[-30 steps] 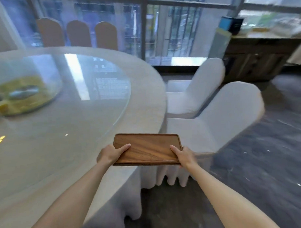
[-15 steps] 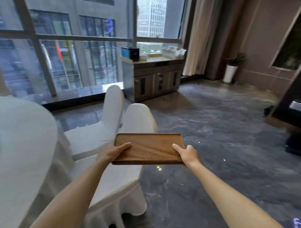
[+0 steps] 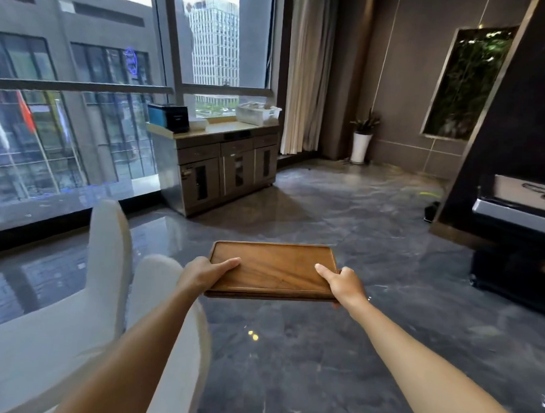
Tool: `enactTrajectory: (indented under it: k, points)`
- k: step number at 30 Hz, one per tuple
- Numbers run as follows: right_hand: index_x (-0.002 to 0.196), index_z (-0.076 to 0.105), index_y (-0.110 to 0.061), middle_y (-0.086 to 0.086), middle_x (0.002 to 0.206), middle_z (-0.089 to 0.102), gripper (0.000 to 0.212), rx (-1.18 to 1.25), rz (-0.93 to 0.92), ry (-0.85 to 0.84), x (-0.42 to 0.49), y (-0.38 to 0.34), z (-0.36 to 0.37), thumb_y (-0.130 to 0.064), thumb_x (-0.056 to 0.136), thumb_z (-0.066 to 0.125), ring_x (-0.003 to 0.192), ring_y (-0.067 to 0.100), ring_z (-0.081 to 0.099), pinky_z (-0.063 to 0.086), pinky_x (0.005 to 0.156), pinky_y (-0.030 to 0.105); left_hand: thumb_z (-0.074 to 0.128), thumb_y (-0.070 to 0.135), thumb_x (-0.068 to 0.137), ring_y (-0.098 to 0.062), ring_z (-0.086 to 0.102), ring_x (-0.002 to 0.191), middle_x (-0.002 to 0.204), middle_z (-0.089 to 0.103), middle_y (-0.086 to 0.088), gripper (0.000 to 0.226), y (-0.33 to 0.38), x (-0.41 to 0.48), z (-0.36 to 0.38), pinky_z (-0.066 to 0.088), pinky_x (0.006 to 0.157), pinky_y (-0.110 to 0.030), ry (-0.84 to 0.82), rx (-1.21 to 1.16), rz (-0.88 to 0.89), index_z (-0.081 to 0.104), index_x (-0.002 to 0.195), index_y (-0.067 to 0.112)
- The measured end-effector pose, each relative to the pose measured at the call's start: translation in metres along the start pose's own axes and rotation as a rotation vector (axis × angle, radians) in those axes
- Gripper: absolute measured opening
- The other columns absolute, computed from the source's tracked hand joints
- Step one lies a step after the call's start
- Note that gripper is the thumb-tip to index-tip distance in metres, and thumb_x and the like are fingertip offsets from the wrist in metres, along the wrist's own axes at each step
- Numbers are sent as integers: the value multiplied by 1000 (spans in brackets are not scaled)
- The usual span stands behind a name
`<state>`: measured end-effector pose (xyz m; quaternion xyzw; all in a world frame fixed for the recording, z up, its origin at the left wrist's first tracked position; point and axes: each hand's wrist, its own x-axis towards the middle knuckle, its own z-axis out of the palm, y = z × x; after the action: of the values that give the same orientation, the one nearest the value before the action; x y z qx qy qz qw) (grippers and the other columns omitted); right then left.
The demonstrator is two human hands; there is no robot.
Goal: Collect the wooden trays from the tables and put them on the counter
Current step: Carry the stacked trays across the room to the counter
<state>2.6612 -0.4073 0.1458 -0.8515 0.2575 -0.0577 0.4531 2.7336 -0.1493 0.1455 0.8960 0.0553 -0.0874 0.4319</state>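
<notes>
A brown rectangular wooden tray (image 3: 273, 268) is held level in front of me, above the dark marble floor. My left hand (image 3: 202, 273) grips its left edge with the thumb lying on top. My right hand (image 3: 342, 283) grips the right edge the same way. Nothing lies on the tray. Ahead by the window stands the counter (image 3: 227, 129), a grey cabinet with a light top, several steps away.
Two white-covered chairs (image 3: 108, 262) stand close at my lower left. On the counter sit a dark box (image 3: 172, 118) and a white basket (image 3: 257, 113). A potted plant (image 3: 361, 138) stands in the far corner. A dark low unit (image 3: 517, 233) juts in at the right.
The view has swung right, away from the round table and the chairs, and now faces the counter. The tray stays level in both hands.
</notes>
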Motion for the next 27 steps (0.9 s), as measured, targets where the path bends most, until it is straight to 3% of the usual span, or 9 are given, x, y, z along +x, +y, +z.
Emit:
enactTrajectory:
  k: [4, 8, 11, 15, 16, 18, 21, 24, 27]
  points:
    - [102, 54, -2, 17, 116, 62, 60, 24, 0, -8, 98, -42, 4, -58, 81, 56, 99, 33, 62, 53, 86, 45, 58, 77, 61, -26, 64, 88, 93, 70, -9, 74, 45, 103, -1, 54, 87, -41, 3, 21, 14, 67, 92, 10]
    - [104, 54, -2, 17, 123, 59, 55, 24, -12, -16, 188, -72, 12, -54, 84, 55, 102, 29, 55, 42, 88, 38, 58, 75, 65, -27, 64, 89, 94, 69, -10, 74, 83, 188, 3, 52, 84, -39, 22, 43, 23, 67, 92, 6]
    - [108, 56, 0, 16, 117, 61, 62, 15, -28, -10, 264, -88, 29, -57, 82, 55, 107, 33, 57, 49, 92, 43, 59, 70, 69, -27, 64, 90, 93, 68, -12, 72, 101, 259, 10, 48, 76, -35, 33, 38, 10, 67, 93, 3]
    - [82, 54, -5, 2, 75, 54, 48, -5, -52, -36, 371, -108, 55, -53, 84, 56, 84, 30, 57, 47, 71, 36, 60, 68, 70, -29, 64, 91, 88, 65, -11, 69, 120, 357, 27, 45, 75, -34, 62, 25, -18, 67, 88, 2]
    - [75, 51, -8, 0, 69, 51, 46, -14, -57, -48, 399, -114, 61, -53, 84, 56, 77, 27, 55, 46, 72, 37, 61, 67, 71, -29, 63, 90, 87, 64, -10, 66, 125, 383, 31, 45, 76, -34, 70, 22, -28, 66, 84, 3]
    - [73, 49, -10, 2, 72, 54, 47, -10, -67, -75, 461, -129, 74, -55, 82, 57, 72, 26, 55, 48, 75, 39, 61, 65, 72, -28, 60, 86, 85, 62, -10, 59, 142, 435, 37, 44, 76, -34, 89, 9, -49, 61, 74, 6]
    - [68, 48, -11, 4, 74, 57, 48, -23, -101, -119, 557, -162, 88, -56, 82, 57, 64, 24, 57, 48, 64, 35, 61, 64, 74, -29, 58, 87, 88, 61, -11, 60, 176, 515, 37, 44, 78, -34, 136, 11, -74, 62, 79, 4]
    - [82, 52, -7, 10, 91, 60, 48, -8, -144, -129, 645, -205, 100, -54, 82, 58, 72, 24, 56, 51, 66, 36, 60, 66, 73, -29, 60, 89, 91, 65, -11, 64, 212, 595, 29, 45, 77, -35, 183, 12, -73, 65, 82, 2]
    - [89, 52, -5, 10, 94, 58, 46, 6, -164, -164, 720, -244, 115, -51, 83, 59, 58, 16, 53, 44, 43, 26, 60, 67, 72, -29, 62, 89, 92, 67, -11, 67, 238, 670, 21, 45, 74, -34, 218, 5, -82, 69, 86, 3]
